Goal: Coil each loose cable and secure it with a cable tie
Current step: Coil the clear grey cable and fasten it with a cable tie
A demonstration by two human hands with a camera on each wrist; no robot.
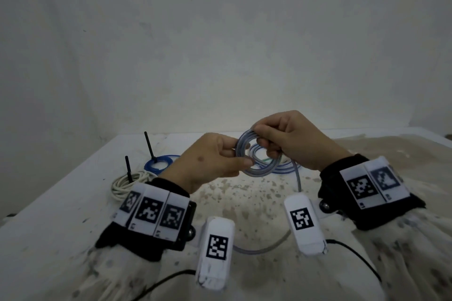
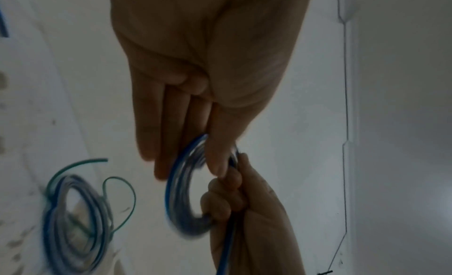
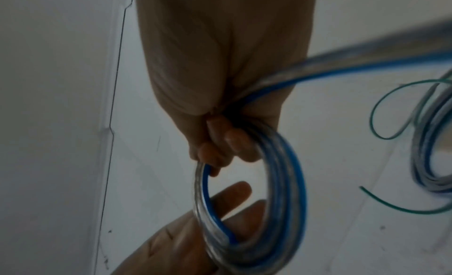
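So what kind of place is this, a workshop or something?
Probably a plain makeshift workbench, not a fitted workshop: a stained white table against a bare wall, tied cable coils on it, and both hands winding another cable.

Dim, flat, cool grey-blue light in all three views; no clear source. Head view: soft overall, grainy, brightest patch on the stained white counter [image 1: 63, 203] just below the hands, faint soft shadows only, corners darker, counter edges bowed by the wide lens. Left wrist view: the left hand [image 2: 203, 70] is dark and underexposed against a pale background; the clear-and-blue coiled cable [image 2: 181, 198] smears with motion blur, as does a second coil lying at lower left. Right wrist view: the right hand [image 3: 220, 70] is dark too, the coil's strands streaked, the loose strand toward the upper right badly blurred. No glare.
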